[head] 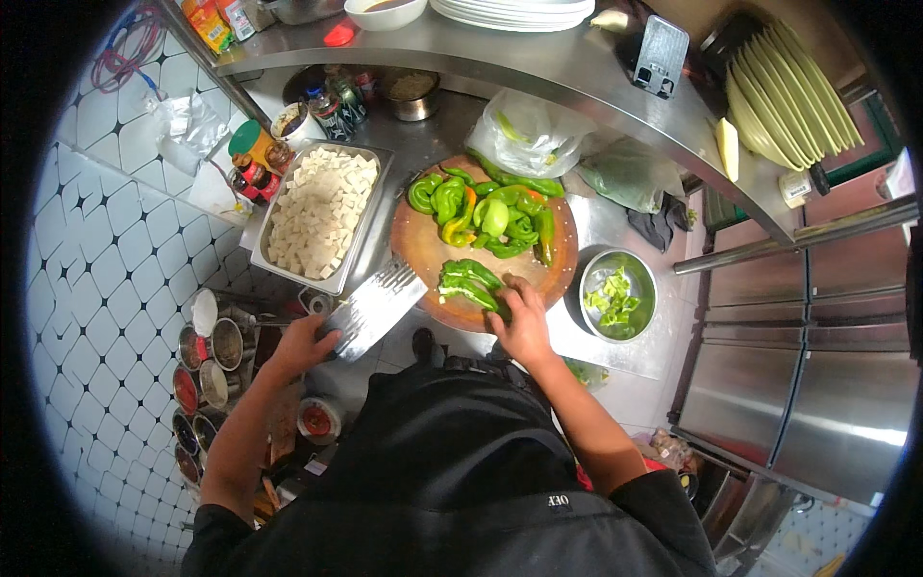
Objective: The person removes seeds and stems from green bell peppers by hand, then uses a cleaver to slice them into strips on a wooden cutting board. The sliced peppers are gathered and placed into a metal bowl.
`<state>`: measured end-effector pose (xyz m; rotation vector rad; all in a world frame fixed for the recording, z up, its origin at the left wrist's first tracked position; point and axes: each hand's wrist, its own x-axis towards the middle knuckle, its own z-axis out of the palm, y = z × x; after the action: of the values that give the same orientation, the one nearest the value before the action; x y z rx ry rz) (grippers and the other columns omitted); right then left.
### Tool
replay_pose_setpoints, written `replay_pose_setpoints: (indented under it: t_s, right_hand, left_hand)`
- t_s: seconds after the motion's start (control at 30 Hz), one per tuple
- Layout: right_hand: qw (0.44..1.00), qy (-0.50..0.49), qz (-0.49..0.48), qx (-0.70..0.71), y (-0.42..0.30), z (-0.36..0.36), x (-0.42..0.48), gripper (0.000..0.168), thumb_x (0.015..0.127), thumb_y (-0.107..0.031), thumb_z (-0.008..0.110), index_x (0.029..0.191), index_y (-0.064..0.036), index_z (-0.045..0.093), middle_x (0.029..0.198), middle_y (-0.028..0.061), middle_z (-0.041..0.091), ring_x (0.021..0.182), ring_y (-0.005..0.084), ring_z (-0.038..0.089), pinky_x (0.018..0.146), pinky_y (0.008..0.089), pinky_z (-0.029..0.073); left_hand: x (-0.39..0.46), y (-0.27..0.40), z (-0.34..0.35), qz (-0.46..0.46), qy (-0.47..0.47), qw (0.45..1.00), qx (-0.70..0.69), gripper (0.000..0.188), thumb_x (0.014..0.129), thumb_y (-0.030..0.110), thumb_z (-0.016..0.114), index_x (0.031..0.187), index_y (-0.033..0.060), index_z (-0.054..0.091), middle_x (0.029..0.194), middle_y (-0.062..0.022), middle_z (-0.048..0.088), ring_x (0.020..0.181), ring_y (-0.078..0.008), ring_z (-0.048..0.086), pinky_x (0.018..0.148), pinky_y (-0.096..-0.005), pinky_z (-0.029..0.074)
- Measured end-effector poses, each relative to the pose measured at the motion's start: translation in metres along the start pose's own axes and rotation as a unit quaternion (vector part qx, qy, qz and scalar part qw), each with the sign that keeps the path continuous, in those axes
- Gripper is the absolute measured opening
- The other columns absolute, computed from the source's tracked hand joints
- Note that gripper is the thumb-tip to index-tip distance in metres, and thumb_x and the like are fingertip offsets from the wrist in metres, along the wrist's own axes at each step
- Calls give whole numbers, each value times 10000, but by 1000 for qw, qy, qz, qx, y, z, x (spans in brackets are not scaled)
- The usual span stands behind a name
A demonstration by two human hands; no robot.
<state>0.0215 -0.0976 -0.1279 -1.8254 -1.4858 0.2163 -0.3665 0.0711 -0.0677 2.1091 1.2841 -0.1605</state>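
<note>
My left hand [306, 346] is closed on the handle of a broad cleaver [378, 306], its blade tilted over the near left edge of a round wooden chopping board [425, 245]. With bent fingers, my right hand [520, 321] touches a cut green pepper [469, 283] at the board's near side; whether the fingers grip it I cannot tell. More long green peppers [505, 216], some partly orange, are heaped on the far half. Right of the board, a round metal bowl [649, 288] holds green pepper pieces [614, 301].
A metal tray [346, 283] of white cubes stands left of the board. Plastic bags [530, 137] lie behind it. A steel shelf [461, 59] with stacked plates crosses above. Bottles [330, 114] stand at the back left, and seasoning containers [227, 345] at lower left.
</note>
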Motion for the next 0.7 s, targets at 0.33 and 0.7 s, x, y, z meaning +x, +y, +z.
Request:
replay_pose_setpoints:
  t_s: [0.33,0.7]
  right_hand:
    - [998,-64,3,-18,29,-5,-9,292,769,-54,760,1049,-39,676,1263,145,638,1151,380,591,996,449,469]
    - [996,-46,-67,-28,7,23,12,227,806,-77,711,1032,-54,696,1171,163,626,1124,386,588,959,452,500]
  left_hand:
    - [-26,89,8,38,-54,987,-148,398,934,179,663,1273,-6,570,943,-217,683,893,-327,702,777,-410,521]
    - [-3,144,21,167,-34,983,62,290,945,235,658,1164,79,550,853,-235,685,805,-460,670,692,-551,523]
